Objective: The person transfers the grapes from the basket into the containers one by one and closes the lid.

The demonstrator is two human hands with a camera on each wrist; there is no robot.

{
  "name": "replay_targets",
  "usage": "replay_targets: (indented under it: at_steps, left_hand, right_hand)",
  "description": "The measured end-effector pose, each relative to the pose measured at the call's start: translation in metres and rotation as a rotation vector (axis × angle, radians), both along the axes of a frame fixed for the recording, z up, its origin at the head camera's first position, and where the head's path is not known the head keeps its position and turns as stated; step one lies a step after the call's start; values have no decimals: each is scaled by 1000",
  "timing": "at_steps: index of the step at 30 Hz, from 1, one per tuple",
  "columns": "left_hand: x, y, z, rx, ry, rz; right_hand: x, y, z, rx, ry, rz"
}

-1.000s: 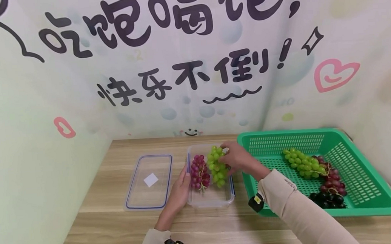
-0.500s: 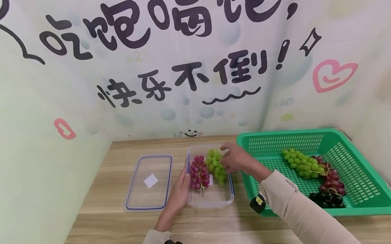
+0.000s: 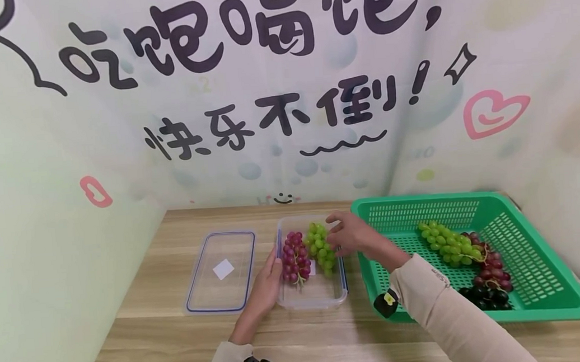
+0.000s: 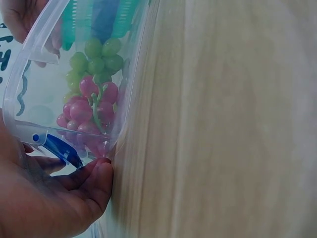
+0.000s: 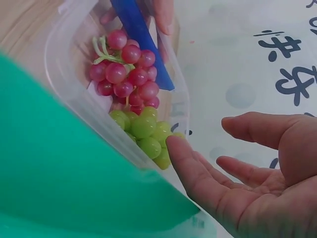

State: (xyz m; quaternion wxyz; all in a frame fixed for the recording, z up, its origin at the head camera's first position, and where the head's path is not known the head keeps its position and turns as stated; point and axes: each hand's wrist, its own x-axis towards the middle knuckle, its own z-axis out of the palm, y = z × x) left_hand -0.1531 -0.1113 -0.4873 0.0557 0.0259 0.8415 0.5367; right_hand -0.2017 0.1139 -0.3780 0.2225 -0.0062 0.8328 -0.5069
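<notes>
A clear plastic food container [image 3: 313, 297] with blue latches stands in the middle of the table. Inside it, a bunch of red grapes [image 3: 295, 257] lies on the left and a bunch of green grapes [image 3: 319, 248] on the right. My left hand [image 3: 264, 286] holds the container's left side, its thumb and fingers bent about a blue latch [image 4: 62, 148] in the left wrist view. Over the container's right wall, my right hand [image 3: 349, 234] is spread beside the green grapes. The right wrist view shows a fingertip close to them and nothing held.
A clear lid [image 3: 224, 286] with a blue seal lies left of the container. To the right stands a green plastic basket [image 3: 387, 205] with green grapes [image 3: 448, 243], red grapes [image 3: 495, 270] and black grapes [image 3: 485, 297]. A printed curtain [image 3: 289, 170] hangs behind the table.
The green grapes have been lowered into the container and let go. My right hand's fingers have loosened and moved slightly right. The left hand has stayed on the container's side.
</notes>
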Motion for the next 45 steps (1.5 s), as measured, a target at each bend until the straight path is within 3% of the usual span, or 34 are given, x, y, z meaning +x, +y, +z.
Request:
replay_targets:
  at_steps: [8, 21, 29, 45]
  left_hand:
    - [0, -1, -2, 9, 0, -7]
    - [-1, -1, -1, 5, -3, -9]
    - [-1, 0, -3, 12, -12, 1]
    - [-1, 0, -4, 11, -2, 2]
  right_hand:
    - [-1, 12, 5, -38, -23, -30]
    - [7, 46, 26, -58, 14, 44]
    - [8, 69, 33, 6, 60, 51]
    - [5, 110, 29, 166, 119, 35]
